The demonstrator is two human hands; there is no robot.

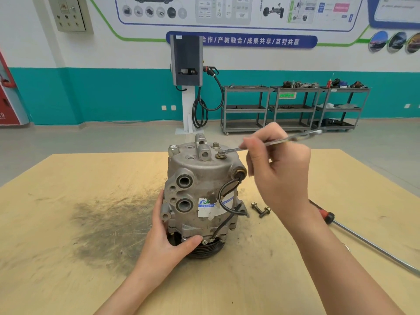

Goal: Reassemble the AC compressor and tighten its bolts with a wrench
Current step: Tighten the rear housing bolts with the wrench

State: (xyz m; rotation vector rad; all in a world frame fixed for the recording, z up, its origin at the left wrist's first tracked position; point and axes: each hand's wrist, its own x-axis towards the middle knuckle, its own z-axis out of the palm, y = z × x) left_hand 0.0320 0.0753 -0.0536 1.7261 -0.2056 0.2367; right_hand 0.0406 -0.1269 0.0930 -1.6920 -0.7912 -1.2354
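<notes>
Grey cast-aluminium AC compressor [200, 196] stands upright near the middle of the tan wooden tabletop [68, 258], its long axis vertical, black ribbed pulley end down and domed, rough-cast rear head up. Two round ports on its side face the near left, and a white label with blue print sits on its near side, crossed by a looping black wire.

At its near left base, the left hand [166, 237] grips the housing, thumb curled across the front just above the pulley and fingers wrapped round the left side. A dark, smeared grease stain [109, 223] spreads over the wood to the left.

On the right, a red-and-black-handled screwdriver with a long steel shaft [363, 237] lies pointing near right. Two loose, brass-tinted flanged bolts [261, 210] lie just beside the compressor's right side.

Higher up, the right hand [277, 169] has its fingers curled round a slim, shiny steel wrench [268, 143], which reaches from far right to left, its head seated on a bolt [221, 154] on the top face. Another bolt [216, 145] stands just beyond it.
</notes>
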